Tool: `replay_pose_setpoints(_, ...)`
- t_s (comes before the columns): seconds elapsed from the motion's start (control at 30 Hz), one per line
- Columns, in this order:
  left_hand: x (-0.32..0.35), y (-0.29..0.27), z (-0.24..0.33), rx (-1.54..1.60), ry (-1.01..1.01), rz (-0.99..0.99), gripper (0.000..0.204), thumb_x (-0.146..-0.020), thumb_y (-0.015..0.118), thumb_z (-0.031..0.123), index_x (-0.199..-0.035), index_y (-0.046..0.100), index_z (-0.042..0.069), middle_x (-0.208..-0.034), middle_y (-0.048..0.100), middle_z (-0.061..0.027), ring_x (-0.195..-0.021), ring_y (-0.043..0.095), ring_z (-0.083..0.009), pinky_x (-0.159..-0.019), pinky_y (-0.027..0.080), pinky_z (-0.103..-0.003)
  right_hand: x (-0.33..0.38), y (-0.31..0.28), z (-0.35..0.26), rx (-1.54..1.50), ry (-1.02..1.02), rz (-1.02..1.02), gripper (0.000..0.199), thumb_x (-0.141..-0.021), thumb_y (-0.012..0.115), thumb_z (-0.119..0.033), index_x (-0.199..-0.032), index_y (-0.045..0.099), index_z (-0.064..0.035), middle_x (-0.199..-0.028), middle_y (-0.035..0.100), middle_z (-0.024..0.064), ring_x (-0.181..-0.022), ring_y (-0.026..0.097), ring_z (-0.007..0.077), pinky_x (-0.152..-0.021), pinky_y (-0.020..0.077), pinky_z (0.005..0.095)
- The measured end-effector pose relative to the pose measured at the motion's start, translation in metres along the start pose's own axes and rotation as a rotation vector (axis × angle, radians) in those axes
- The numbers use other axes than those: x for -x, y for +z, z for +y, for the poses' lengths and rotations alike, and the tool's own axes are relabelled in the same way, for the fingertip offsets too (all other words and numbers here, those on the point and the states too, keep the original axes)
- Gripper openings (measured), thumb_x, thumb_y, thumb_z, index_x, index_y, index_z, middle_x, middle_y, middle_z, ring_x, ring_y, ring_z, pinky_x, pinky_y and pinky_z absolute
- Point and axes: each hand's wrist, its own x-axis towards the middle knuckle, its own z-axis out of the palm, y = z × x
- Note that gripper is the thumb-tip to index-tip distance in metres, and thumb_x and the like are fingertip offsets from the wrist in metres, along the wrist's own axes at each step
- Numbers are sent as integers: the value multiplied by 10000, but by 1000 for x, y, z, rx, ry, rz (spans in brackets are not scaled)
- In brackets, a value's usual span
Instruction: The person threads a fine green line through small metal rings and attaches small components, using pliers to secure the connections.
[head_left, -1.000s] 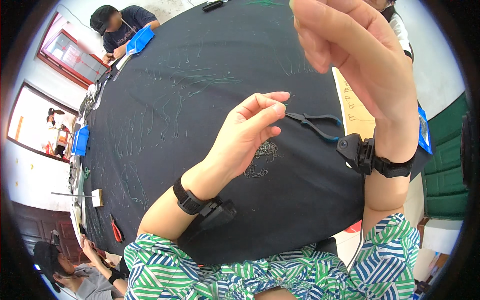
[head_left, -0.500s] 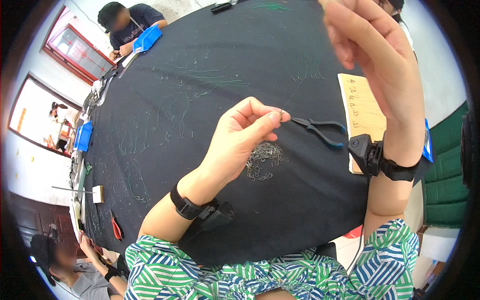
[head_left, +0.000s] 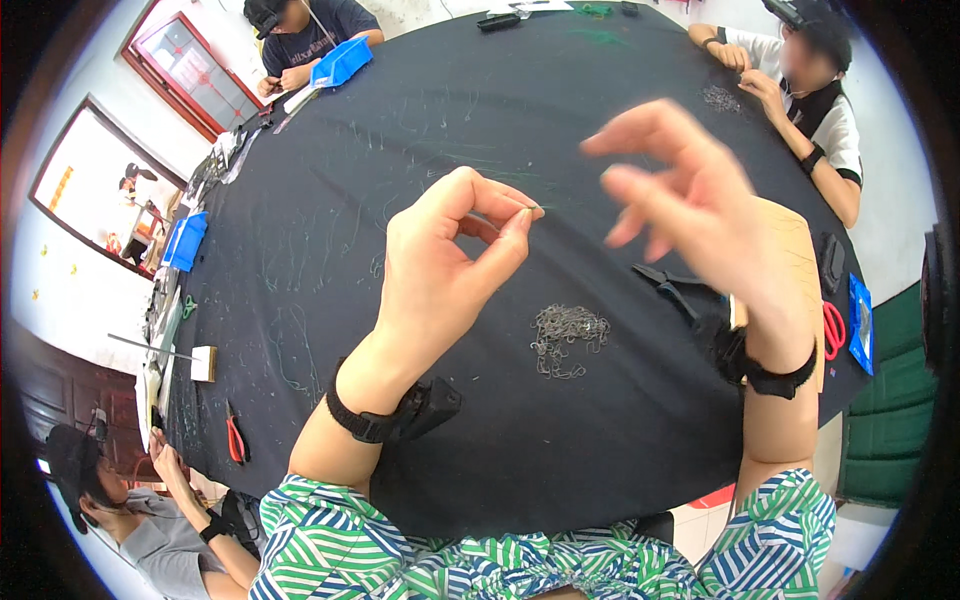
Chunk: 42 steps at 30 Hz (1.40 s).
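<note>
My left hand (head_left: 440,260) is closed in a pinch above the middle of the black cloth. A thin dark bit shows at its fingertips, too small to name. To its right my right hand (head_left: 690,190) is raised with fingers apart, slightly smeared by motion, and nothing shows in it. Below and between the hands lies a pile of small bent-wire metal hooks (head_left: 570,335). Pliers (head_left: 668,288) with dark jaws rest on the cloth under my right hand, their handles partly hidden by my wrist.
Fine green threads (head_left: 470,160) lie across the black-covered table (head_left: 520,440). A tan board (head_left: 790,230), red-handled scissors (head_left: 833,330) and a blue packet (head_left: 860,325) are at the right. Red-handled pliers (head_left: 235,438) lie at the left. Other people sit around the table, one with a blue tray (head_left: 341,62).
My right hand has come down from the top edge, its fingers spreading. My left hand has shifted a little left and up, still pinching. The view has tilted, showing a person at the far right.
</note>
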Motion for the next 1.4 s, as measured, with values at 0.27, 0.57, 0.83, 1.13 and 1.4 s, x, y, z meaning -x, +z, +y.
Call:
replay_pose_setpoints(0.27,0,-5,8,-114,34,-51,35,-881,655,-12,-905,630,-7,-950,696,-69,-810,647,-90,-738,546,-240,-2,35,17,58,-180,-60,176,-885,635,-65,-1045,583,-12,-782,595,28,-657,561,72,-569,451,233)
replay_pose_setpoints(0.57,3,-9,13,-29,-89,-80,48,-891,672,22,-925,642,8,-965,694,-63,-846,634,-80,-725,513,-224,-1,38,9,373,-430,85,145,-778,694,-23,-894,611,-53,-697,526,76,-589,538,189,-536,430,308)
replay_pose_setpoints(0.83,3,-11,13,-74,-69,-108,66,-894,681,37,-944,648,11,-972,691,-61,-850,631,-77,-708,507,-218,-3,38,13,546,-659,144,150,-753,714,-39,-840,595,-62,-728,572,94,-692,602,288,-584,475,372)
replay_pose_setpoints(1.13,0,-11,13,65,-185,-90,113,-919,680,108,-988,666,20,-939,684,-29,-814,613,-54,-662,479,-174,-2,35,12,415,-573,138,111,-778,698,-32,-843,611,-53,-720,583,88,-631,591,243,-555,462,337)
replay_pose_setpoints(1.4,-1,-13,11,105,-239,-170,154,-942,664,166,-987,658,19,-901,672,-27,-796,604,-49,-642,468,-184,-2,34,14,327,-486,108,85,-810,688,-45,-879,637,-54,-657,509,62,-509,455,128,-479,360,291)
